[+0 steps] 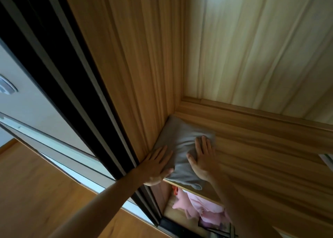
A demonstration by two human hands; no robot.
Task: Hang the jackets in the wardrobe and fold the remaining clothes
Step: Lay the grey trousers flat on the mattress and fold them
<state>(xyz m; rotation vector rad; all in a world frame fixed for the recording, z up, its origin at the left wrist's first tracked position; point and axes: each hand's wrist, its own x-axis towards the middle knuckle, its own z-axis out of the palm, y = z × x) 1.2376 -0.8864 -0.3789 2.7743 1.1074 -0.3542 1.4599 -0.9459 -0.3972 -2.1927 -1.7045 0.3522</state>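
As left hand [158, 163] and right hand [201, 156] press flat on grey garment [178, 135], pink clothes [207, 209] lie beneath.

Wooden floor [36, 192] lower left. Dark door frame [45, 48] runs diagonally from upper left to bottom centre. Pale grey panel [36, 102] at left edge. Wood-grain wardrobe side wall [135, 57] centre. Paler, brighter wardrobe back panel [261, 48] upper right.

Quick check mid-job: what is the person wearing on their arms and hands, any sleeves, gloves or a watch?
No sleeves show on either arm, and both are bare up to the frame edge. The left hand and right hand have no gloves. No watch or bracelet shows at either wrist. Rings are too blurred to rule out.
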